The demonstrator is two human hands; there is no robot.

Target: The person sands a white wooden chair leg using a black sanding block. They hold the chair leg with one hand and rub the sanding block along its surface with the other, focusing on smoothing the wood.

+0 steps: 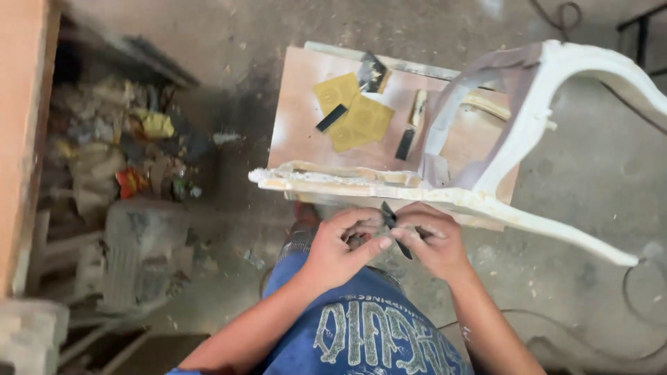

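Both hands meet just below the white-primed carved wooden chair frame (528,139): left hand (340,246) and right hand (434,239) fingers pinch a small dark folded sandpaper piece (392,229) between them.

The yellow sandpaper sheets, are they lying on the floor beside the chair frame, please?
No, the yellow sandpaper sheets lie on the wooden board, beside the white chair frame, not on the floor.

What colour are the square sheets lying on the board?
Mustard yellow sheets, seen in the head view.
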